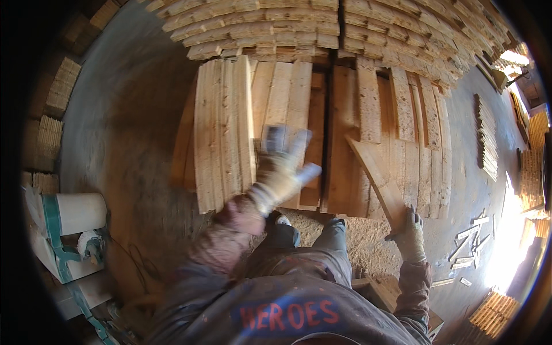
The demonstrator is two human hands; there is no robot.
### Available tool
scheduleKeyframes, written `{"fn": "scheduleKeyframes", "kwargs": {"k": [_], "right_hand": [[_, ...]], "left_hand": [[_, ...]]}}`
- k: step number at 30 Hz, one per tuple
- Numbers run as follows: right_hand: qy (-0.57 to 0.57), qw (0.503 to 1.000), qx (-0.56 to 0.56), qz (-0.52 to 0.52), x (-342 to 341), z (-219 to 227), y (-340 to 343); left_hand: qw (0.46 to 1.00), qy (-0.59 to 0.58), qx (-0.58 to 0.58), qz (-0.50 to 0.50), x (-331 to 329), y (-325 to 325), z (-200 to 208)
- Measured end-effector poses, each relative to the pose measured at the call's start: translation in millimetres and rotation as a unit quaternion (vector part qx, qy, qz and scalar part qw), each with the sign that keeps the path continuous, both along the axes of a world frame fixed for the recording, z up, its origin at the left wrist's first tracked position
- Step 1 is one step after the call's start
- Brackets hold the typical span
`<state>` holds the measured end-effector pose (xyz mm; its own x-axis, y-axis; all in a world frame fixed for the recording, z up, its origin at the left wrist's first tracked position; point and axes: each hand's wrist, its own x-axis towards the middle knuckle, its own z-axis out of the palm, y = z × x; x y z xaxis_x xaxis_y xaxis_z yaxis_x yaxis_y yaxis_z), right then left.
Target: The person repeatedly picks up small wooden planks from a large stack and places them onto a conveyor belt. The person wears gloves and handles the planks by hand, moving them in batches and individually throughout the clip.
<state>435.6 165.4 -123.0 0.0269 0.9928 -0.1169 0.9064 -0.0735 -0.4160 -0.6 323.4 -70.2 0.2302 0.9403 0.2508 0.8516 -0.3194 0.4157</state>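
Note:
My left hand [284,167], in a pale work glove, is spread with nothing in it, slightly smeared by motion. Below it lie flat wooden boards [290,86], and beside it on the left rises a higher stack of boards [223,132]. At the right my gloved right hand [409,236] grips the near end of a single wooden plank [379,181]. That plank slants away to the upper left, its far end over the right-hand group of boards [428,172]. Whether it rests on them I cannot tell.
Large layered lumber piles [264,29] stand at the far side. A green and white machine [63,230] is at the left. Sawdust [368,241] covers the floor by my feet. Offcuts [468,244] and a row of boards [486,138] lie on the right floor.

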Motion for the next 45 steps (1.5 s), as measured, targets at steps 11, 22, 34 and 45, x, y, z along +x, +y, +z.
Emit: {"fn": "scheduleKeyframes", "kwargs": {"k": [11, 22, 34, 45], "right_hand": [[-0.12, 0.959, -0.206, -0.153, -75, -8, 25], [0.054, 0.978, -0.168, -0.11, -77, 52, -120], [0.078, 0.974, -0.109, 0.181, -407, -51, 234], [0.049, 0.964, 0.235, -0.114, -134, 14, 278]], "left_hand": [[0.919, 0.047, -0.27, 0.282, -126, 15, 5], [0.895, 0.176, -0.309, 0.269, -116, 16, -7], [0.914, 0.174, -0.221, 0.292, -112, 21, -45], [0.919, 0.038, -0.132, 0.368, -111, 37, -64]]}}
